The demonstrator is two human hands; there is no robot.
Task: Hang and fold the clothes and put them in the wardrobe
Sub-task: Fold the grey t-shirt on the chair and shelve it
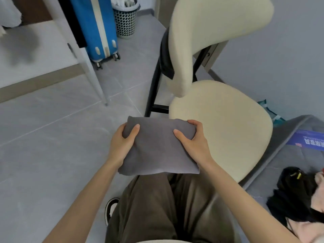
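A folded grey garment [156, 149] is held in the air in front of my legs, just left of the chair seat. My left hand [122, 142] grips its left edge, thumb on top and fingers underneath. On the other edge my right hand [191, 139] holds it the same way. A pile of black and pale pink clothes [298, 199] lies on the floor at the lower right. The wardrobe's white door edge [82, 55] and pale shelf [35, 55] show at the upper left.
A cream chair [228, 120] with black legs stands right in front of me. A blue suitcase [98, 27] and a perforated bin [125, 20] stand at the back. A grey mat [287, 146] with a blue leaflet [306, 139] lies right of the chair.
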